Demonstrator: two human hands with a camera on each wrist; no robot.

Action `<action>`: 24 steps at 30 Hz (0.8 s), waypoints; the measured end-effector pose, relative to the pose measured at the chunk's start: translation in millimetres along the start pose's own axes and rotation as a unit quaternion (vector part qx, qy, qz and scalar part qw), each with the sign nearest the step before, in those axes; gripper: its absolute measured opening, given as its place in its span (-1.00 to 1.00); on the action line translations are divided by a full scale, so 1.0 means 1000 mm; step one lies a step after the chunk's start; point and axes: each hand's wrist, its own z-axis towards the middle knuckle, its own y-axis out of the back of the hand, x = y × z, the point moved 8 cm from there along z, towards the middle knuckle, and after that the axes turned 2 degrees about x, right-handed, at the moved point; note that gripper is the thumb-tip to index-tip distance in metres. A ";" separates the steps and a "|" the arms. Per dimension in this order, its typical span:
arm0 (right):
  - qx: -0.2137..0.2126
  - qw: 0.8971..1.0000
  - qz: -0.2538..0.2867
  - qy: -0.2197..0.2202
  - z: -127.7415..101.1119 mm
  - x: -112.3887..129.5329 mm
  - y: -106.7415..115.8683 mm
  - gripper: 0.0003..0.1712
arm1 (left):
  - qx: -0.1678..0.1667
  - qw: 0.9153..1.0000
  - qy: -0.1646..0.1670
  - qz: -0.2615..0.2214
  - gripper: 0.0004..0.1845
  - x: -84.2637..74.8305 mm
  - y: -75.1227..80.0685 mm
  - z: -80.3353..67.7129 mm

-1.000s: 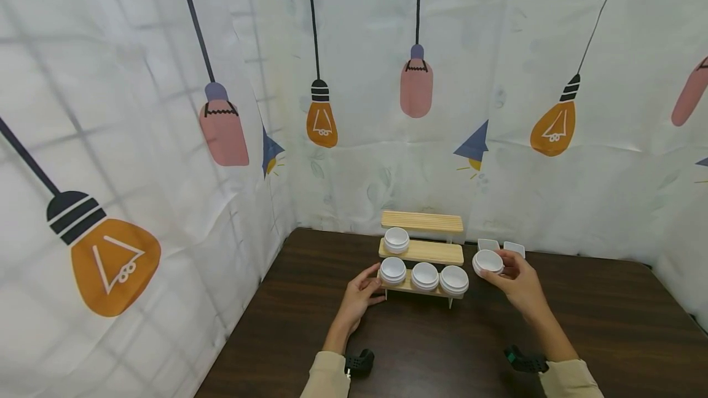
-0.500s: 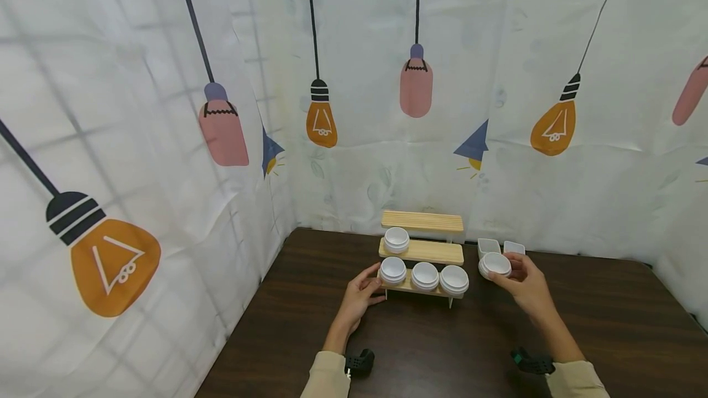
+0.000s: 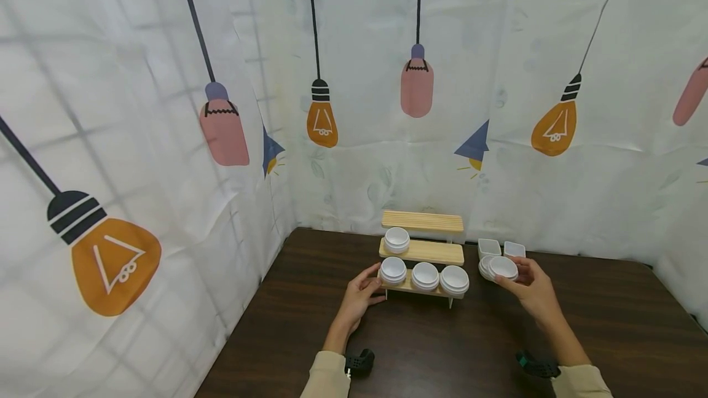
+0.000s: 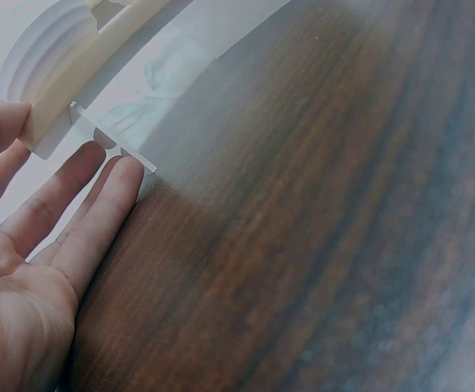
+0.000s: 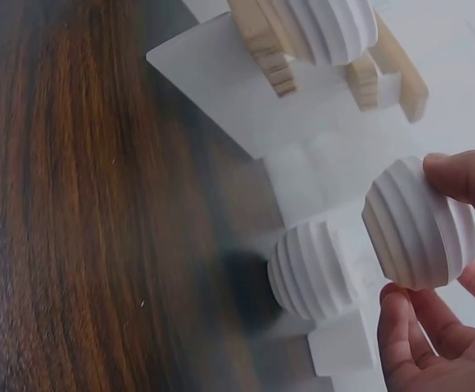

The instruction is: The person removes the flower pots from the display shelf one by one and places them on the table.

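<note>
The dark wooden table [image 3: 420, 349] and the tiered wooden stand [image 3: 437, 253] are keeping their places compared with 1 second ago; the change is happening to the stand's right. At the stand's lower left corner, the left hand [image 3: 356, 301] is staying as before, thumb and index finger appearing to pinch the end of the lowest tier, the other fingers spreading below it. To the stand's right, the right hand [image 3: 530, 290] is moving farther from it, thumb and fingers pinching the held bowl [image 5: 423, 224], ribbed and white, by its sides. As that bowl is shifting away, a 2nd ribbed bowl [image 5: 311, 273] is coming into sight between it and the stand, so the 2 seem to be separating, both remaining off the stand. Meanwhile 3 matching bowls [image 3: 425, 276] are standing in a row on the lowest tier and 1 more bowl [image 3: 396, 240] on the middle tier's left end, unchanged. Behind the held bowl, right of the stand, 2 square white dishes [image 3: 489, 247] are sitting undisturbed.
</note>
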 end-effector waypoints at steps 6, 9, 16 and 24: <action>-0.008 1.000 -0.001 -0.004 -0.001 -0.007 0.004 -0.25 | 0.001 1.000 0.003 0.003 -0.47 0.000 0.000 0.000; -0.006 1.000 -0.006 -0.008 -0.002 -0.011 0.006 -0.23 | 0.004 1.000 0.001 0.010 -0.47 0.000 -0.001 0.000; -0.004 1.000 -0.010 -0.022 -0.002 -0.022 0.010 -0.20 | 0.005 1.000 0.006 0.009 -0.47 -0.001 -0.001 -0.002; -0.002 0.999 -0.019 -0.035 -0.003 -0.031 0.012 -0.19 | 0.004 1.000 0.006 0.012 -0.47 -0.001 0.000 -0.001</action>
